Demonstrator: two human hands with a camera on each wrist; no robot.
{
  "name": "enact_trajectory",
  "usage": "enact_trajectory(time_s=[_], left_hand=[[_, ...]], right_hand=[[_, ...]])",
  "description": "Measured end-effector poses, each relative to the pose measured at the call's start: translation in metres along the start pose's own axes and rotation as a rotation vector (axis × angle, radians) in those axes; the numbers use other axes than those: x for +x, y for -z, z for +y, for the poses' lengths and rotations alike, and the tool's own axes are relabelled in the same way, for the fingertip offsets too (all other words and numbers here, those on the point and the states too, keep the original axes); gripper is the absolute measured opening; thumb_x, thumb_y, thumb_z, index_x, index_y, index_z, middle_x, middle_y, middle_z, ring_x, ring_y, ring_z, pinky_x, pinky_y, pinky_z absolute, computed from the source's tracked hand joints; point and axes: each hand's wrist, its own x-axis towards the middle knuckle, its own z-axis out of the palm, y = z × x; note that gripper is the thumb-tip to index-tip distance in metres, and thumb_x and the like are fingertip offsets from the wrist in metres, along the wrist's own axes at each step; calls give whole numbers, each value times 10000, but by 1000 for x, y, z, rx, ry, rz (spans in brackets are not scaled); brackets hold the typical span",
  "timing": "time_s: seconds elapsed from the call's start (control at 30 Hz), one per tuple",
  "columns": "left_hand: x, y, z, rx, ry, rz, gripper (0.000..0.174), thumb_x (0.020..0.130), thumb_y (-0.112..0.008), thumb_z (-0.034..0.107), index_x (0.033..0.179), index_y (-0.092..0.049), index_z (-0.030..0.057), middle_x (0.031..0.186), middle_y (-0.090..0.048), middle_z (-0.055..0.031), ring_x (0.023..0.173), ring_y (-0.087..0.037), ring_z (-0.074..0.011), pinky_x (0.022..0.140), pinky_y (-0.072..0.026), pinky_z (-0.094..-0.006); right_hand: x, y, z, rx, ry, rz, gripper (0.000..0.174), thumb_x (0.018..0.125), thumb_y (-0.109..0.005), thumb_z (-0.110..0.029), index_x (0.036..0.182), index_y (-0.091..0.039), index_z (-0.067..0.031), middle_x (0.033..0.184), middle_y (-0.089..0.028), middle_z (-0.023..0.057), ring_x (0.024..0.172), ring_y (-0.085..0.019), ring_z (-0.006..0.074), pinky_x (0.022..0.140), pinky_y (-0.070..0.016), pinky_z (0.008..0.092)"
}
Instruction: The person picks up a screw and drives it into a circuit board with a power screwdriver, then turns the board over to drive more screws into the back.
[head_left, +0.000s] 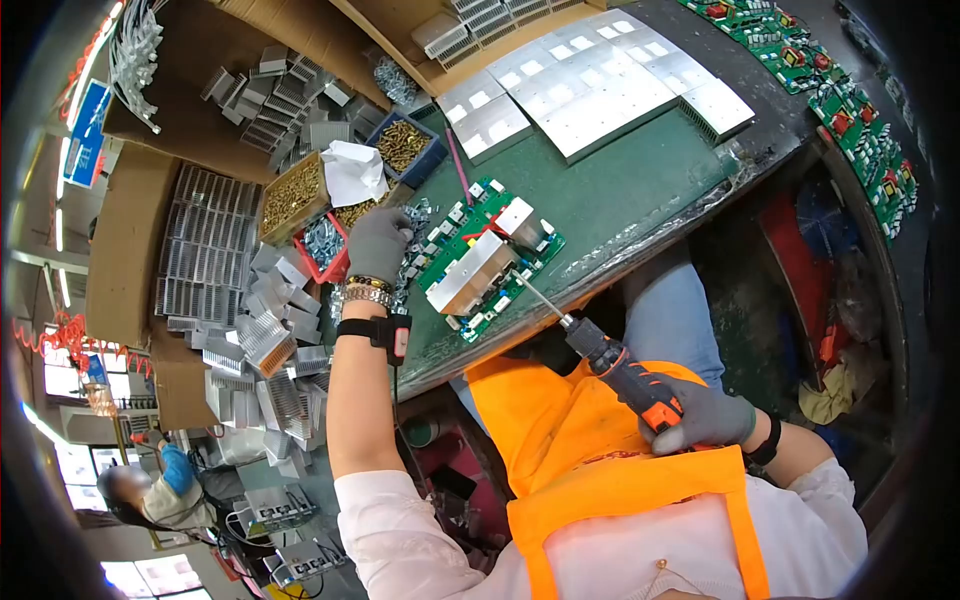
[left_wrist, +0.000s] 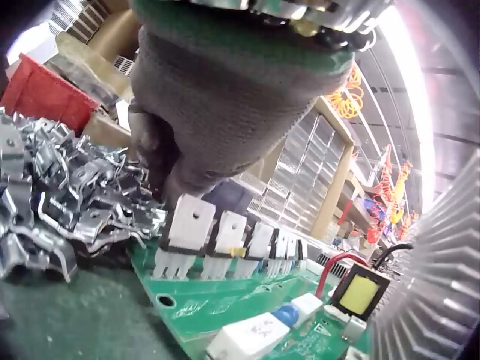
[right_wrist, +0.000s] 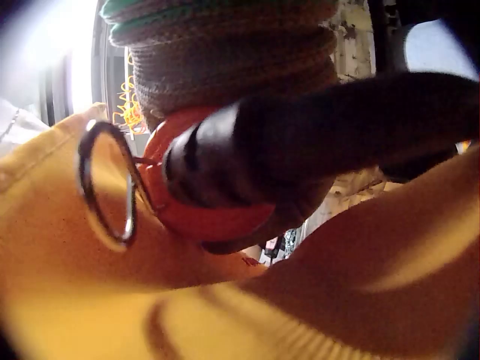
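Note:
My gloved right hand grips a black and orange electric screwdriver. Its long bit points at a green circuit board, the tip close to a metal heat sink mounted there. In the right wrist view the tool's orange end has a wire hanging loop and a thick black cord. My gloved left hand has curled fingers beside a heap of metal clips, past a row of upright transistors on the board's edge. Its fingertips are partly hidden, and I cannot tell whether they pinch anything.
Beyond the left hand stand a red bin of small metal parts, a box of brass screws and a blue bin. Loose heat sinks pile at left. Flat metal blocks cover the table's far side; more circuit boards lie right.

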Motion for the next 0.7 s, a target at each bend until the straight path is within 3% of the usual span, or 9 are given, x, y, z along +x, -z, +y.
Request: enact_trajectory(time_s=[0.13,0.3,0.43,0.47,0.5,0.57,0.6,0.67,0.7], left_hand=[[4,-15,-8,-129,14,60,100,745,-710,172,834,-725,130,939,-665,-101,911,-635,-303,810,-508,-411],[-1,-17,-4,-28,-12,94,122,729,-713,132,842,-702,86,905,-653,-121,896,-624,-309,803,-493,-404],[2,-13,-7,-154,35,272,117,763,-677,156,854,-693,83,892,-660,-138,856,-630,-337,783,-514,-420],[0,-13,-10,-134,112,354,127,840,-630,133,935,-663,56,843,-667,-136,758,-646,-280,708,-528,-378],[-1,-8,-13,-136,107,351,127,840,-630,133,935,-663,56,843,-667,-136,758,-646,-280,708,-528,-378],[-7,7,-19,-1034,236,251,118,915,-563,89,995,-624,28,833,-666,-111,705,-634,-184,651,-526,-311],[-23,38,4,-1178,223,178,145,952,-519,56,1045,-603,-18,835,-653,-89,695,-604,-120,636,-513,-247],[-48,59,23,-1310,193,106,164,948,-539,65,1069,-600,-27,862,-652,-93,703,-615,-138,623,-524,-257],[-61,66,32,-1443,162,32,189,944,-559,74,1093,-597,-36,890,-652,-97,712,-627,-156,610,-535,-267]], right_hand=[[1,-8,-4,3,-26,-2,615,740,-778,-133,1246,-438,-50,794,-560,-13,654,-539,66,597,-476,212],[3,-15,-4,-41,-30,13,622,750,-790,-165,1248,-437,-50,816,-553,-6,673,-542,68,606,-477,211],[2,-16,-2,-61,4,5,642,745,-802,-190,1256,-438,-49,865,-554,4,715,-543,67,636,-478,212],[1,-18,-3,-41,15,-3,651,741,-808,-202,1257,-443,-47,875,-553,5,726,-543,69,647,-476,213],[2,-18,-3,-37,16,2,651,741,-808,-202,1257,-443,-47,875,-553,5,726,-543,69,647,-476,213],[5,-16,-4,-192,64,34,697,724,-820,-254,1275,-449,-46,871,-561,14,738,-551,86,663,-476,228],[7,-17,-4,-189,64,34,697,724,-820,-254,1275,-449,-46,871,-561,14,738,-551,86,663,-476,228],[13,-19,-5,-494,137,101,755,705,-828,-311,1303,-447,-52,885,-580,39,747,-562,103,672,-476,240],[15,-23,-9,-487,140,101,755,705,-828,-311,1303,-447,-52,885,-580,39,747,-562,103,672,-476,240]])
